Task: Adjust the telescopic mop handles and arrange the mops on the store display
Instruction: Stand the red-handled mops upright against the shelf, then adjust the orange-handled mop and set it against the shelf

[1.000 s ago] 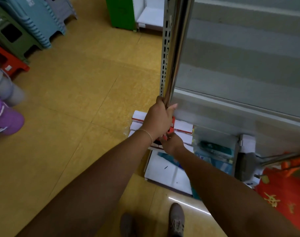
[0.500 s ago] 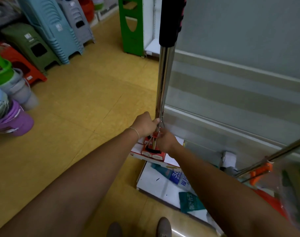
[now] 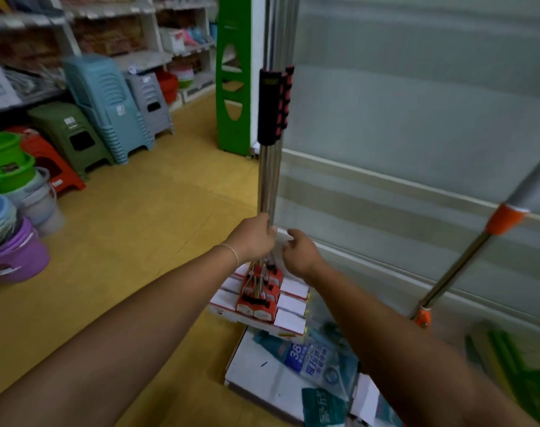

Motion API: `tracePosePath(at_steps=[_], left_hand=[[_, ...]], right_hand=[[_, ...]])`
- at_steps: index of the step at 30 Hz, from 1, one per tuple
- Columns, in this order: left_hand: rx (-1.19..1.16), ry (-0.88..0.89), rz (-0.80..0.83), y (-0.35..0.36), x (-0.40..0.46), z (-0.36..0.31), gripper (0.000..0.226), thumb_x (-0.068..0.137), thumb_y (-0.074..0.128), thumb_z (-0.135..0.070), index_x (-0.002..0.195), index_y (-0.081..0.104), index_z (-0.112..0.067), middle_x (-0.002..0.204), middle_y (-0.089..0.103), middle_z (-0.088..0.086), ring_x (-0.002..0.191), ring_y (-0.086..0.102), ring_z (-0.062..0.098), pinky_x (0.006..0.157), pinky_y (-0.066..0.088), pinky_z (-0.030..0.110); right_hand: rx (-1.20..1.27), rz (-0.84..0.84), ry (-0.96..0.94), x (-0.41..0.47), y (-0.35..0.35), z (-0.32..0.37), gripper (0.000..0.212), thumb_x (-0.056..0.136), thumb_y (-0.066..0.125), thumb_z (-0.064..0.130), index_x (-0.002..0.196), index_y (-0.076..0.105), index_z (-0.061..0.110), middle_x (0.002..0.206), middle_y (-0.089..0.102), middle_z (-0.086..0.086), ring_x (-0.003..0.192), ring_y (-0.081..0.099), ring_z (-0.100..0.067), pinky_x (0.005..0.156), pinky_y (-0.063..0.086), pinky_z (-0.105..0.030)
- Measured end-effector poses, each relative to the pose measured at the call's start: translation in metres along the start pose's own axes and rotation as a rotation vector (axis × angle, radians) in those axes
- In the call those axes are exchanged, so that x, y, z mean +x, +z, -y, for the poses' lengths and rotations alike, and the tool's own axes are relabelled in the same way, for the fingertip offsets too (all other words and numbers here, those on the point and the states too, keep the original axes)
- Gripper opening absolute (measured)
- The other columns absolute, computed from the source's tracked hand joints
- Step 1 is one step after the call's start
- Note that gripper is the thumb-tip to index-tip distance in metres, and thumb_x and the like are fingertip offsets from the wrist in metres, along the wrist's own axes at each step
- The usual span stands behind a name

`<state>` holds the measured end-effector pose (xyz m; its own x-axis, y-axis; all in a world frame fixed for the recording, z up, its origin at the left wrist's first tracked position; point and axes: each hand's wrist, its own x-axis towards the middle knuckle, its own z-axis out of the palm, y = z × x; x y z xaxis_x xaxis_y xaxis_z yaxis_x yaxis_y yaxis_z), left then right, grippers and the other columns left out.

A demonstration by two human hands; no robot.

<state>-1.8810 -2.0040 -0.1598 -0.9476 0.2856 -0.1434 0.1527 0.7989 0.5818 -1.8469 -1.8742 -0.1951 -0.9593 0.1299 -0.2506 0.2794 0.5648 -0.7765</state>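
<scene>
Where the hands meet: low on the upright chrome mop handles (image 3: pixel 266 183), just above the red-and-white boxed mop heads (image 3: pixel 257 298) standing on the white base shelf (image 3: pixel 256 369) of the display.
Left hand (image 3: pixel 252 240): its grip is curled round the steel tubes, thumb side up; a thin bracelet circles the wrist.
Right hand (image 3: pixel 302 252): just beside the left, fingers bent toward the tubes over something pale; whether its grip has closed on anything cannot be told.
Handles: two or more shiny tubes stand close together and vertical, with a black-and-red foam sleeve (image 3: pixel 273 106) higher up; they run along the left edge of the grey display back panel (image 3: pixel 416 134).
Second mop: a steel pole with orange plastic collars (image 3: pixel 465 257) leans diagonally across the panel at the right, well apart from the hands.
Shelf edge: blue and teal plastic packets (image 3: pixel 311 362) lie on the shelf by the boxes, some overhanging its front edge.
Open room: yellow tiled floor (image 3: pixel 145 229) spreads wide to the left of the display.
Left margin: stacked plastic stools (image 3: pixel 108 109) and nested plastic buckets (image 3: pixel 13 211) line the far side of the aisle.
Behind: a green cut-out panel (image 3: pixel 233 72) stands at the display's far corner.
</scene>
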Motion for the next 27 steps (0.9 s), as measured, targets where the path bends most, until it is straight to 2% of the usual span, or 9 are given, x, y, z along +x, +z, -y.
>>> tracePosePath(at_steps=[3,4,9,12,15,18,22,24,27], left_hand=[[0.023,0.121,-0.026,0.002,-0.007,-0.028,0.044,0.101,0.04,-0.03,0.138,0.043,-0.006,0.131,0.058,0.019,0.116,0.055,0.034,0.093,0.045,0.036],[0.025,0.163,-0.028,0.002,-0.01,-0.037,0.045,0.101,0.04,-0.03,0.14,0.042,-0.007,0.13,0.058,0.019,0.118,0.055,0.034,0.095,0.044,0.037],[0.012,0.32,0.011,0.022,-0.019,-0.081,0.046,0.1,0.042,-0.032,0.138,0.044,-0.007,0.126,0.061,0.019,0.117,0.055,0.035,0.098,0.043,0.038],[0.002,0.362,0.051,0.044,-0.03,-0.105,0.046,0.1,0.043,-0.033,0.138,0.046,-0.007,0.13,0.059,0.018,0.12,0.054,0.034,0.101,0.042,0.036],[-0.005,0.394,0.122,0.065,-0.04,-0.13,0.046,0.1,0.042,-0.034,0.139,0.044,-0.008,0.133,0.058,0.017,0.121,0.053,0.034,0.102,0.042,0.037],[0.005,0.429,0.152,0.083,-0.043,-0.156,0.048,0.101,0.041,-0.034,0.141,0.042,-0.008,0.134,0.057,0.017,0.122,0.053,0.033,0.103,0.042,0.038],[0.014,0.44,0.144,0.109,-0.036,-0.194,0.047,0.1,0.043,-0.034,0.139,0.043,-0.008,0.129,0.06,0.018,0.118,0.055,0.032,0.099,0.042,0.034],[-0.007,0.416,0.138,0.122,-0.033,-0.215,0.048,0.1,0.043,-0.034,0.14,0.043,-0.007,0.126,0.062,0.017,0.117,0.056,0.033,0.098,0.042,0.034],[-0.074,0.365,0.116,0.15,-0.026,-0.243,0.045,0.099,0.046,-0.033,0.137,0.046,-0.008,0.113,0.066,0.013,0.108,0.06,0.029,0.092,0.045,0.033]], right_hand=[[-0.011,-0.098,0.012,-0.022,-0.027,-0.008,0.05,0.101,0.043,0.018,0.15,0.033,0.009,0.141,0.053,-0.017,0.126,0.053,-0.031,0.108,0.042,-0.04],[-0.003,-0.13,0.024,-0.029,-0.036,-0.013,0.05,0.101,0.043,0.018,0.149,0.034,0.009,0.142,0.052,-0.017,0.126,0.053,-0.031,0.108,0.042,-0.041],[-0.034,-0.282,0.125,-0.087,-0.073,-0.055,0.046,0.1,0.044,0.016,0.145,0.041,0.009,0.134,0.059,-0.015,0.122,0.057,-0.03,0.103,0.043,-0.032],[-0.051,-0.319,0.203,-0.115,-0.092,-0.091,0.045,0.099,0.044,0.016,0.144,0.043,0.01,0.128,0.063,-0.017,0.111,0.061,-0.03,0.1,0.044,-0.033],[-0.011,-0.36,0.245,-0.134,-0.112,-0.118,0.046,0.099,0.044,0.019,0.144,0.043,0.011,0.125,0.065,-0.017,0.093,0.058,-0.022,0.097,0.049,-0.039],[0.057,-0.383,0.268,-0.143,-0.135,-0.139,0.044,0.1,0.044,0.017,0.144,0.043,0.01,0.128,0.062,-0.015,0.105,0.062,-0.029,0.087,0.048,-0.03],[0.081,-0.382,0.244,-0.136,-0.169,-0.17,0.043,0.098,0.049,0.026,0.139,0.048,0.012,0.129,0.064,-0.014,0.114,0.063,-0.032,0.097,0.051,-0.044],[0.088,-0.374,0.22,-0.133,-0.19,-0.18,0.042,0.1,0.05,0.023,0.14,0.047,0.011,0.128,0.063,-0.013,0.115,0.062,-0.03,0.094,0.051,-0.039],[0.054,-0.346,0.204,-0.124,-0.221,-0.203,0.048,0.1,0.051,0.024,0.145,0.042,0.009,0.136,0.057,-0.016,0.122,0.057,-0.028,0.104,0.046,-0.041]])
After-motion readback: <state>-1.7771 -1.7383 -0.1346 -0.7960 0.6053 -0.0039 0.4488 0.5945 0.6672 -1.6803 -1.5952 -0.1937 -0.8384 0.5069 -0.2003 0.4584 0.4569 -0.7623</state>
